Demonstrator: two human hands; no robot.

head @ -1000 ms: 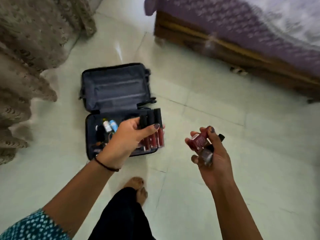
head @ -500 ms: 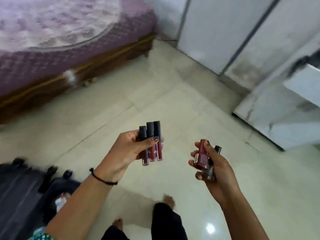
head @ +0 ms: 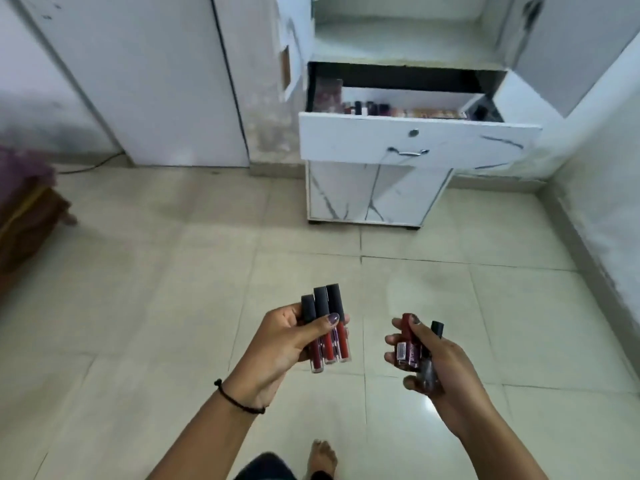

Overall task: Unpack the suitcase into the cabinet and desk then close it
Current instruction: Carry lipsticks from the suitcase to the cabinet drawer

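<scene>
Nothing legible from here. The bottle [head: 412,341] in the right hand [head: 443,372] has a pale label [head: 401,351] and dark lettering running along its side, both too blurred to read. The tubes [head: 329,341] in the left hand [head: 277,344] show no print I can make out.

Bed corner [head: 24,216] and black cable [head: 93,164] on tiled floor [head: 173,289].
</scene>
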